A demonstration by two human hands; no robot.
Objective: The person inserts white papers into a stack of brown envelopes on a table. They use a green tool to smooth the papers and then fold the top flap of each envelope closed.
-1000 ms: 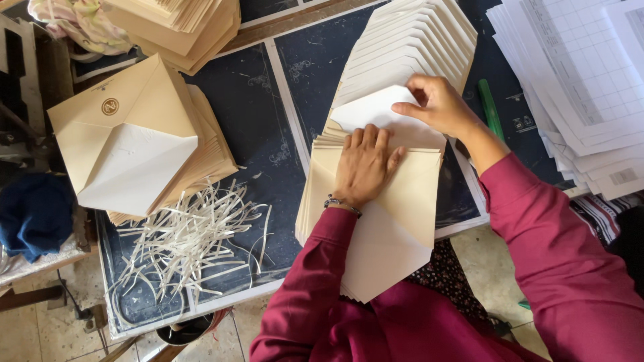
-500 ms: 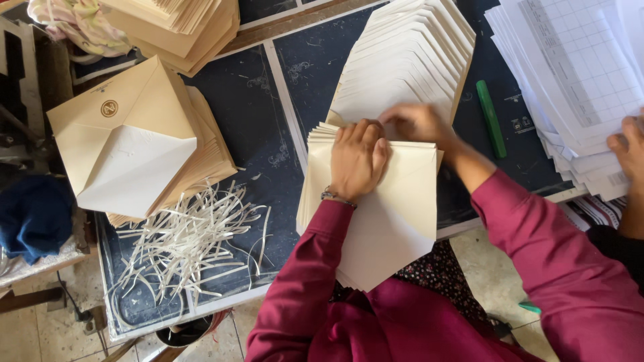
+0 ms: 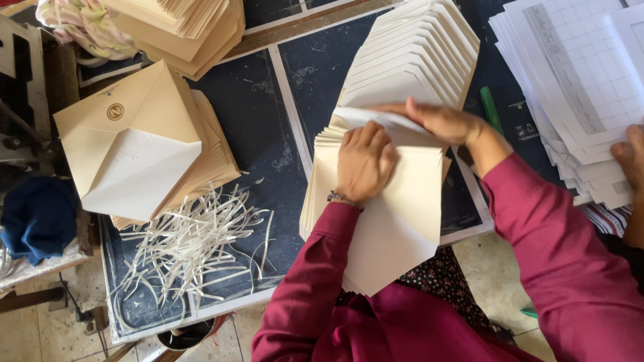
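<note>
A stack of cream unfolded envelope sheets (image 3: 396, 221) lies on the dark table in front of me, its pointed flap hanging over the near edge. My left hand (image 3: 363, 162) presses flat on the top sheet. My right hand (image 3: 439, 121) folds the top sheet's far flap (image 3: 376, 119) down toward my left hand. Both sleeves are maroon. Beyond the stack a fanned row of cream sheets (image 3: 412, 53) runs away from me.
At left sits a pile of folded envelopes (image 3: 141, 147) with a round gold seal; a heap of white paper strips (image 3: 191, 245) lies beside it. More envelopes (image 3: 188, 23) are stacked far left. White gridded sheets (image 3: 577, 80), a green pen (image 3: 490, 107) and another person's hand (image 3: 632, 157) are at right.
My right hand has brought the far flap of the top sheet down and flatter toward my left hand. Another person's hand has come in at the right by the gridded sheets.
</note>
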